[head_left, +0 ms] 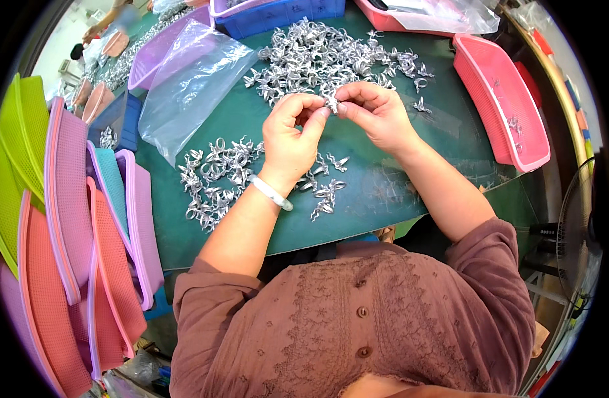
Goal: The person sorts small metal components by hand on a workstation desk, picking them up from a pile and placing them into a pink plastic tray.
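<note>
— Two hands meet over the green counter (384, 192). What do they hold?

— The left hand (290, 136) and the right hand (377, 113) are brought together, fingertips pinched from both sides on one small silver metal piece (331, 104). That piece sits between the two hands, lifted a little above the counter.

— What lies about them?

— Beyond the hands, a large heap of silver pieces (324, 60) spreads across the counter. To the left of the left hand is a smaller heap (215, 179), and just under the left wrist a few loose pieces (325, 192) lie scattered. A pale bangle (271, 192) circles that wrist.

— And farther out?

— A clear plastic bag (185, 79) lies left of the hands, past the smaller heap. A pink basket (503, 99) stands to the right of the right hand, well apart, with a few silver pieces inside. Beyond the large heap is a blue bin (278, 14). Far left of the hands, a stack of mesh baskets (85, 252) in green, purple, teal and orange-pink leans on edge.

— Anyone else?

— Far beyond the left hand, another person's arm (105, 23) shows at a further counter, too blurred to tell more.
</note>
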`<state>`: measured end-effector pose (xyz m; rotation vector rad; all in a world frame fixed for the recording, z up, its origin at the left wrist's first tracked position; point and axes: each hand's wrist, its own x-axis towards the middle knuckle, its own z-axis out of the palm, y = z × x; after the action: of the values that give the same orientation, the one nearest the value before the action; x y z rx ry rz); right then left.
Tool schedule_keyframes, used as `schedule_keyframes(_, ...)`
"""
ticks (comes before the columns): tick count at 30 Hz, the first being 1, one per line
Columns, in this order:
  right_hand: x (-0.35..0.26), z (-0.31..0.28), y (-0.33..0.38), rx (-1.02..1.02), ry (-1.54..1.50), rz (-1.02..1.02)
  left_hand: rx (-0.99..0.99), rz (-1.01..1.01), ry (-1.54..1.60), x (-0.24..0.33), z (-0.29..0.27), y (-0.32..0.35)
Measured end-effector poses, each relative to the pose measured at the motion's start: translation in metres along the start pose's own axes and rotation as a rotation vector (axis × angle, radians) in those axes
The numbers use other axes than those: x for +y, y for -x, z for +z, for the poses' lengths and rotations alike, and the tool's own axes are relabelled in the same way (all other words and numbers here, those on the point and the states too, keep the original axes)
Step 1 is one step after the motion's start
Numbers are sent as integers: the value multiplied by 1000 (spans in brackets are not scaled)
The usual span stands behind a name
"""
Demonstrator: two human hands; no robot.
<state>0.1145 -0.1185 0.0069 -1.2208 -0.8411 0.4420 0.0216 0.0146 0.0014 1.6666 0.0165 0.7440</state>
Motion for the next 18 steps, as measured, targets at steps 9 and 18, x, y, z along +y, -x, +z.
schedule_keyframes(9, 4, -6, 2, -4, 62, -65, -61, -133, 128, 2, 2, 3)
schedule_keyframes(18, 3, -6, 2, -15, 38, -138, -153, -281, 268, 11, 3, 2)
